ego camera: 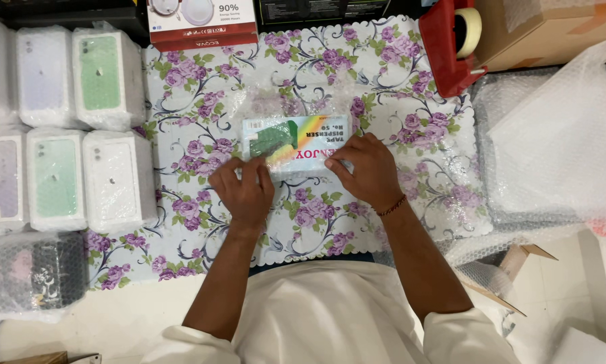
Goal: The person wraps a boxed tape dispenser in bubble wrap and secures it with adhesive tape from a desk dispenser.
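A small colourful box (296,138) with a green picture lies on a sheet of clear bubble wrap (286,101) in the middle of a floral mat (202,101). My left hand (243,190) presses the bubble wrap against the box's near left edge, fingers curled on it. My right hand (365,172) holds the wrap down at the box's near right edge. A thin thread band circles my right wrist. The wrap partly covers the box, and its far part lies loose beyond it.
Several bubble-wrapped boxes (80,135) stand stacked at the left. A red tape dispenser (451,40) sits at the far right of the mat. Loose bubble wrap (552,148) and cardboard boxes (545,27) fill the right side. A red and white carton (202,20) lies at the far edge.
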